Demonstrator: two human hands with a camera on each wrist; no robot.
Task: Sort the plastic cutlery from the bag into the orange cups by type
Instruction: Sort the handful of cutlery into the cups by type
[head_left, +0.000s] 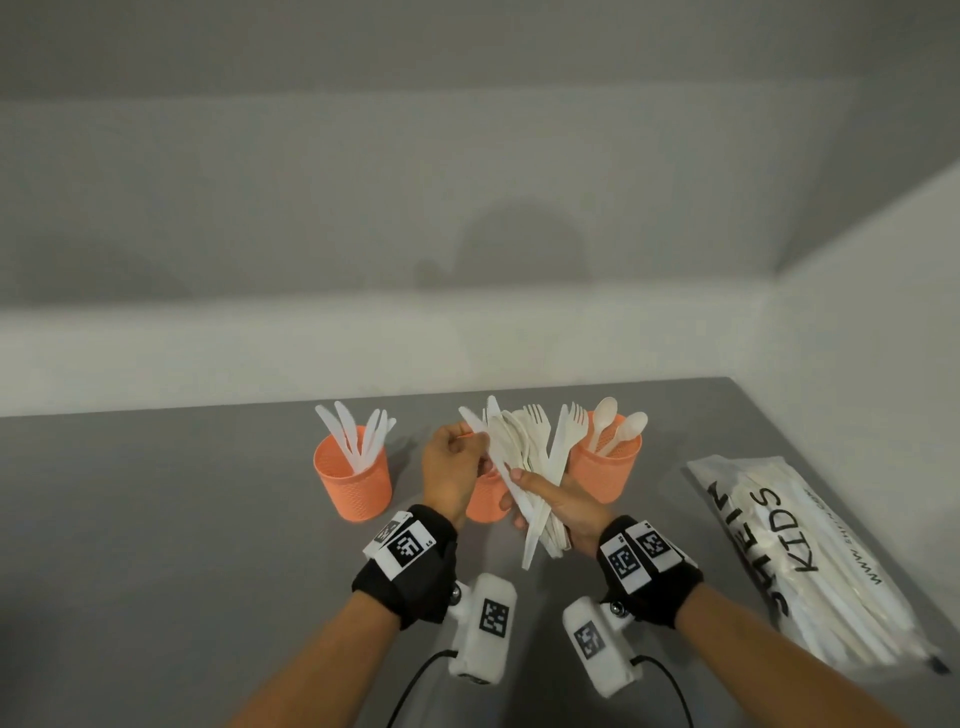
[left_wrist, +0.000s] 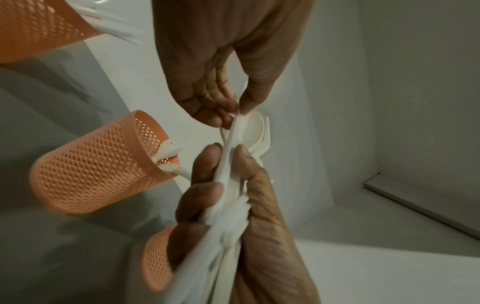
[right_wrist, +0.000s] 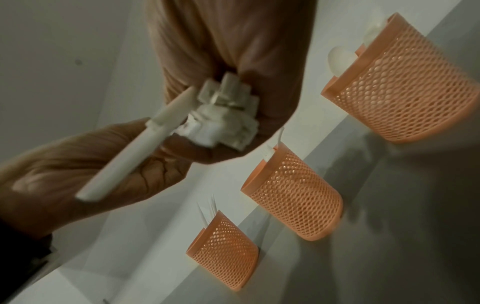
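Orange cups stand in a row on the grey table (head_left: 156, 545) in the head view: the left cup (head_left: 353, 480) holds several knives, the right cup (head_left: 608, 470) two spoons, and the middle cup (head_left: 485, 499) is mostly hidden behind the hands. The right hand (head_left: 558, 506) is wrapped round a mixed bundle (head_left: 530, 457) of knives, forks and spoons, fanned upward. The left hand (head_left: 452, 467) pinches the top of one knife (head_left: 491, 449) at the bundle's left edge. The bag (head_left: 810, 556), lying to the right, looks well filled, so most of the sorting seems left.

From the left wrist, thumb and fingertips (left_wrist: 249, 102) nip the knife's tip while the right hand's fingers clamp the stack below. A fork shows in the middle cup (left_wrist: 98, 164).

From the right wrist, handle ends (right_wrist: 226, 115) bunch in the closed right fist (right_wrist: 233, 61), and one handle (right_wrist: 135, 144) juts out across the left hand (right_wrist: 78, 168). I judge that knife is bound for the left cup.
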